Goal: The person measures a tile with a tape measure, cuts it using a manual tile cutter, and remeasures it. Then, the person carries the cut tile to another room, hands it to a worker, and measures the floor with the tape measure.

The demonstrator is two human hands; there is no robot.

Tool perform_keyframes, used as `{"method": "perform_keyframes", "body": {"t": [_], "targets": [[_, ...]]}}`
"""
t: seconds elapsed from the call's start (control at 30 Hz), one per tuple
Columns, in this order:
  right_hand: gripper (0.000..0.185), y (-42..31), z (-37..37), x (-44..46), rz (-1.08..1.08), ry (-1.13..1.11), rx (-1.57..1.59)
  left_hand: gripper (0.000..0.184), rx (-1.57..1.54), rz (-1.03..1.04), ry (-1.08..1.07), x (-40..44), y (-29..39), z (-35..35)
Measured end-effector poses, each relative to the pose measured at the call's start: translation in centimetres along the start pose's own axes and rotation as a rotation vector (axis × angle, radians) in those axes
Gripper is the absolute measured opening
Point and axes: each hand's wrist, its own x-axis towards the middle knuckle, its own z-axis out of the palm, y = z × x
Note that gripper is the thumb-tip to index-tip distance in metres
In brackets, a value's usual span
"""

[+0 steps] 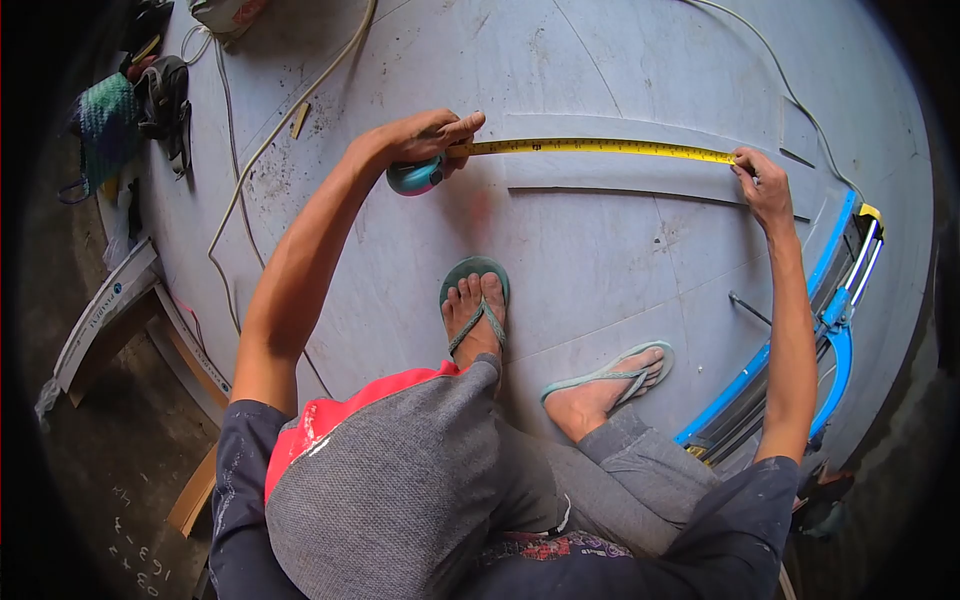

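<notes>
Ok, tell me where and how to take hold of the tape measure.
Probably by its rounded teal case, coming from the near side: there it bulges out clear of the left hand, while the thin yellow blade runs out to the right hand.

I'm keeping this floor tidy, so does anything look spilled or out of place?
Yes: dark specks lie scattered on the pale floor near a small wooden strip, left of the left hand. They look like stray debris, and a loose cord trails past them.

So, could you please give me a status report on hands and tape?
Left hand holding tape measure; right hand pinching the tip. Yellow blade drawn out over pale piece. Nothing seen lying across it.
</notes>
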Motion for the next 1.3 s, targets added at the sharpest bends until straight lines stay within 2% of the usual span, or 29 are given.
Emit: {"method": "perform_keyframes", "body": {"t": [0.07,0.17,0.23,0.3,0.37,0.4,0.43,0.5,0.63,0.73,0.8,0.83,0.9,0.97,1.07,1.17,1.23,1.3], "targets": [[0.019,0.1,0.0,0.0,0.006,0.000,-0.003,0.050,-0.102,0.007,-0.006,-0.1,0.1,0.0],[0.015,0.2,0.0,0.1,0.026,-0.005,-0.019,0.040,0.073,0.016,-0.082,-0.1,0.3,-0.1],[0.012,0.3,-0.2,0.2,-0.001,0.016,-0.009,0.032,-0.145,0.148,-0.168,0.1,-0.3,-0.5],[0.011,0.1,-0.2,0.5,0.008,0.001,-0.016,0.032,-0.175,0.124,-0.151,0.2,-0.5,-0.4],[0.011,-0.2,-0.2,0.8,0.017,-0.019,-0.018,0.035,0.046,0.130,-0.035,0.3,-0.3,-0.4],[0.011,-0.2,-0.2,0.9,0.027,-0.020,-0.005,0.047,0.137,0.135,0.011,0.4,-0.2,-0.2],[0.011,-0.2,-0.3,1.0,0.038,-0.021,0.006,0.047,0.135,0.132,0.007,0.5,-0.2,-0.1],[0.010,0.0,-0.3,1.1,0.045,-0.038,0.015,0.058,0.083,-0.008,0.076,0.5,-0.2,0.2],[0.008,0.4,-0.2,1.3,0.039,-0.060,0.016,0.064,-0.044,-0.052,0.040,0.2,0.4,-0.1],[0.009,0.7,-0.4,1.5,0.034,-0.066,0.005,0.054,-0.103,-0.109,-0.008,0.2,0.5,-0.2],[0.009,1.0,-0.4,1.7,0.035,-0.060,0.013,0.042,-0.140,0.020,-0.183,0.7,-0.3,-0.8],[0.010,1.1,-0.4,1.8,0.032,-0.046,0.016,0.042,-0.146,0.016,-0.183,0.9,-0.6,-0.8],[0.010,1.6,-0.4,2.0,0.026,-0.045,0.027,0.033,-0.234,0.087,-0.147,1.1,-0.9,-0.9],[0.011,2.1,-0.3,2.1,0.019,-0.044,0.038,0.031,-0.215,0.076,-0.126,1.3,-0.7,-1.0],[0.016,2.3,0.0,2.2,0.010,-0.028,0.066,0.032,-0.003,0.046,-0.021,1.9,-0.3,-1.5],[0.024,1.9,-0.1,2.3,0.120,-0.016,0.074,0.031,0.000,-0.023,0.015,2.2,0.7,-1.6],[0.030,2.5,-0.5,2.3,-0.038,-0.059,-0.052,0.029,-0.005,-0.037,0.040,2.6,1.1,-1.4],[0.029,2.9,-0.9,2.1,-0.029,-0.076,-0.061,0.027,-0.011,-0.049,0.065,3.0,1.5,-1.2]]}}
